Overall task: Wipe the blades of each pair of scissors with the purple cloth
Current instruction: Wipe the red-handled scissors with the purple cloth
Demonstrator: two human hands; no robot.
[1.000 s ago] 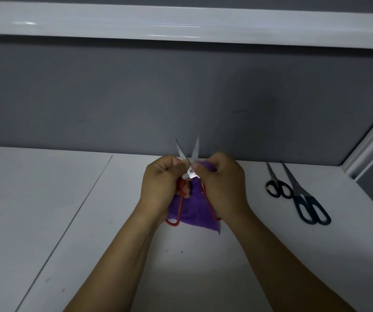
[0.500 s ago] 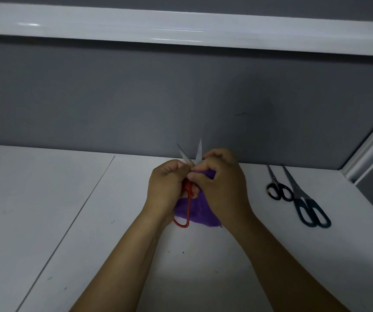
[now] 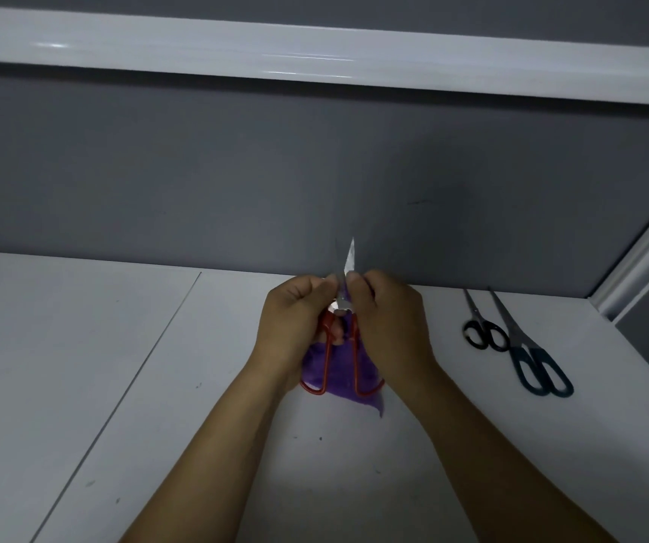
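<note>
A pair of red-handled scissors (image 3: 327,356) stands upright over the white table, its short blades (image 3: 348,260) nearly together and pointing up. My left hand (image 3: 293,323) grips the scissors near the pivot. My right hand (image 3: 387,327) pinches the purple cloth (image 3: 344,370) against the base of the blades. The cloth hangs down behind the red handle loops. Two more pairs lie flat at the right: small black-handled scissors (image 3: 483,333) and larger blue-handled scissors (image 3: 538,368), blades pointing away from me.
The white table (image 3: 119,366) has a seam line (image 3: 150,354) running diagonally at the left. A grey partition wall (image 3: 276,170) rises behind, with a white rail (image 3: 315,56) on top and a white corner strip (image 3: 644,260) at the right.
The blades have closed from a wide V to nearly together. The red handle loops and the hanging cloth show more below my hands than half a second ago.
</note>
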